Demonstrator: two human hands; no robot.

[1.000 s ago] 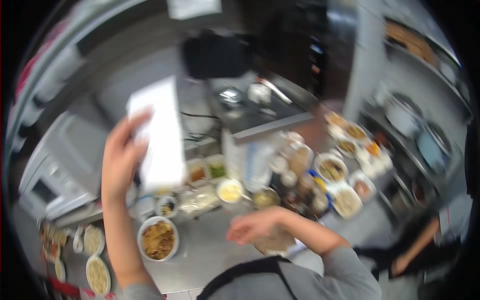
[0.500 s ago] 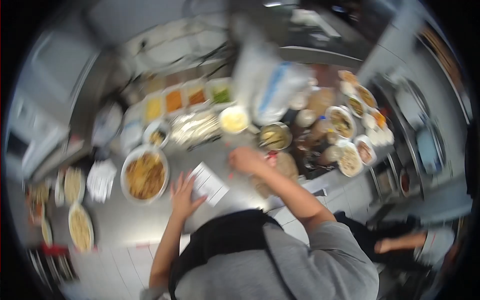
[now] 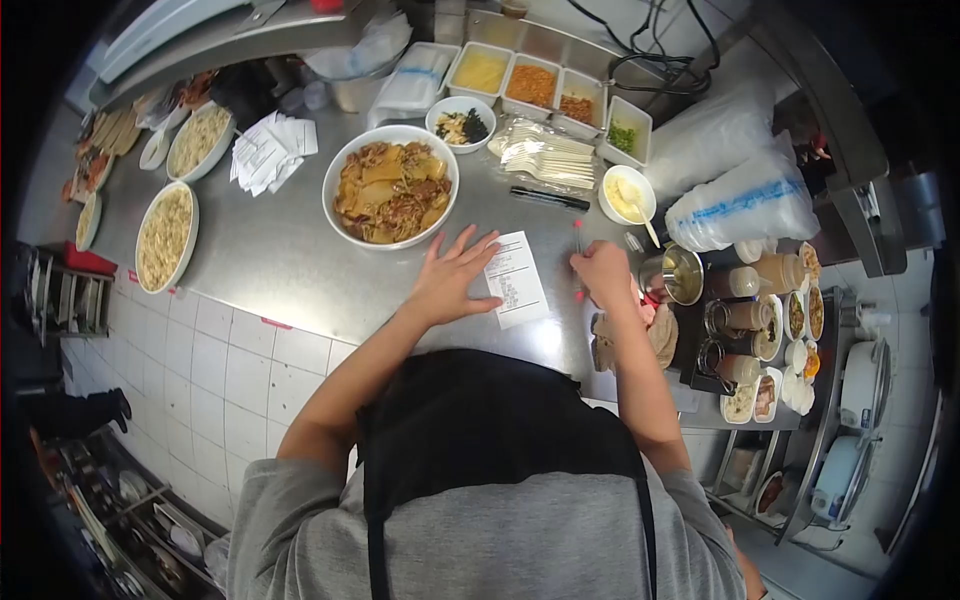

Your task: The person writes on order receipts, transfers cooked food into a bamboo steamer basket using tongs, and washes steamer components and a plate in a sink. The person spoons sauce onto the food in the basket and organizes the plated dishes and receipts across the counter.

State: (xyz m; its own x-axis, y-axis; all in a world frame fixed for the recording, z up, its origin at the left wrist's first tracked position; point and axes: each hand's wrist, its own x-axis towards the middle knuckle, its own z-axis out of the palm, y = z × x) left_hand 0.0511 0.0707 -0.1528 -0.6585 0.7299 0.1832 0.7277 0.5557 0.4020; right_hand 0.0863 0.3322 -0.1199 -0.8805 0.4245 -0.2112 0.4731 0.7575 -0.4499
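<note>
My left hand (image 3: 448, 280) lies flat on the steel counter with its fingers spread. Its thumb and fingertips touch the left side of a printed receipt (image 3: 520, 290). To the right of the paper, my right hand (image 3: 606, 275) is closed, its fingertips pinching a thin pen (image 3: 577, 236) with red ends. The pen stands out on both sides of the fingers, close to the counter. Beyond my left hand sits a large white bowl (image 3: 331, 205) of noodles topped with meat.
A marker (image 3: 549, 199) and wrapped wooden cutlery (image 3: 545, 155) lie behind the receipt. A bowl with a spoon (image 3: 628, 194), a metal pot (image 3: 682, 272) and several sauce bottles (image 3: 741, 282) stand at right. Crumpled receipts (image 3: 270, 150) and noodle bowls (image 3: 165, 240) are at left.
My view has swung left and steadied, so the counter appears farther right and sharper. Both hands stay near the receipt. The other person's arm at the right has mostly left view.
</note>
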